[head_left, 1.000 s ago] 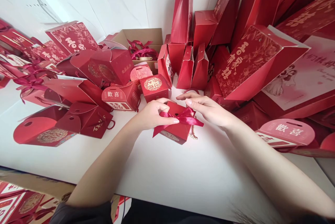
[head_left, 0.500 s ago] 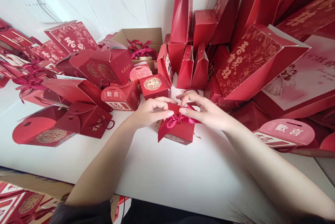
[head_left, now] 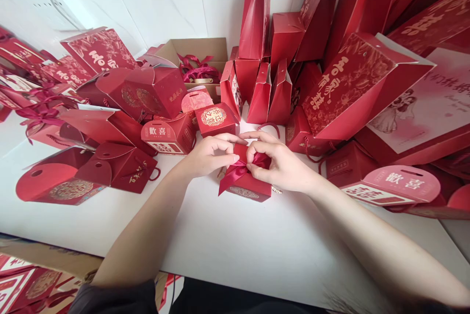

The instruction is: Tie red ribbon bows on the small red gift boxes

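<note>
White table [head_left: 238, 250], extending from beneath the open carton [head_left: 216, 51] toward the wearer. Tall red packages [head_left: 341, 81], standing and leaning to the right of the carton. Red boxes [head_left: 156, 94], printed in gold, crowded to the carton's left. Carton itself, with loose ribbon [head_left: 200, 72] inside. Right hand [head_left: 273, 160], in front of the carton and to its right: thumb and forefinger nearly meeting, apparently pinching the bow [head_left: 235, 173]. Left hand [head_left: 211, 156], straight in front of the carton: fingers partly curled, impossible to tell whether gripping ribbon or merely steadying. Ribboned box [head_left: 253, 184], in front of the carton and slightly right, between both hands: likely to twist or skid under an uneven pull if poorly braced; liable to crease from downward pressure. Bow, pointed tail falling away from the carton: prone to lopsidedness from tugging one loop alone, or to loosening from early release. Gold cord [head_left: 276, 190], farther right of the carton: possible snagging from stray fingertips.
</note>
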The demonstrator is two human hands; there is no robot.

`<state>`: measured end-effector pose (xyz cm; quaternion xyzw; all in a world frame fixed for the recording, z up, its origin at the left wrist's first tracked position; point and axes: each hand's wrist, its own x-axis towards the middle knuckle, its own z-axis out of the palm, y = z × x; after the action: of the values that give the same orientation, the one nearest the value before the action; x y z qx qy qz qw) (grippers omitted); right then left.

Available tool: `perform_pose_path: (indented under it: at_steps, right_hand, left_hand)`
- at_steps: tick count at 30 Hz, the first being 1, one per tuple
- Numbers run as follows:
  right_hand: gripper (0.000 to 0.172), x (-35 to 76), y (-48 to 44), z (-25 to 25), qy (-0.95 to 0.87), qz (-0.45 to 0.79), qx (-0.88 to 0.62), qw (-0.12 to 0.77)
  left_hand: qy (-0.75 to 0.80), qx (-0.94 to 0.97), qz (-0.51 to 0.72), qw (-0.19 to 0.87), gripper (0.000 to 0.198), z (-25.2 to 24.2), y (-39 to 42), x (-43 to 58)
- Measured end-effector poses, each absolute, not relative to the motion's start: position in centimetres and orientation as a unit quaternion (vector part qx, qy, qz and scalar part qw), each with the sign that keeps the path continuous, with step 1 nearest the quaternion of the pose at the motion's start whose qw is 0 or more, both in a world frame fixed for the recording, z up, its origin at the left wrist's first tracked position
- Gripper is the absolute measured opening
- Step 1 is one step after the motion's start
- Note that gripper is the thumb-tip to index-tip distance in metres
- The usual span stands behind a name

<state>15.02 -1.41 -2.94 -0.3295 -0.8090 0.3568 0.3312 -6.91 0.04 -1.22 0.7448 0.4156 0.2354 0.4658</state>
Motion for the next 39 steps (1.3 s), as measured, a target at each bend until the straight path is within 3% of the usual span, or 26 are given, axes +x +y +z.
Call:
perform_pose_path:
  at_steps: [10,18,31,39]
  right_hand:
    - [0.004,15.3,-1.1,-2.4,-0.808,0.383,-0.317,0.317]
    - [0.033,17.5,-0.1,-0.9,-0.735,0.488,-0.364,0.296]
    - [0.028,17.8,0.2,-1.2,-0.702,0.575,-0.324,0.265]
    - [0.032,17.8,0.4,-1.7,-0.735,0.528,-0.338,0.257]
  left_hand:
    - [0.378,0.706,0.265,0.538,0.035,-2.4,0.8,-7.3]
    - [0.367,0.716,0.232,0.546,0.037,-1.7,0.7,-7.4]
    - [0.395,0.698,0.24,0.547,0.038,-1.4,0.6,-7.6]
    - [0.395,0.706,0.243,0.535,0.041,-1.1,0.5,-7.4]
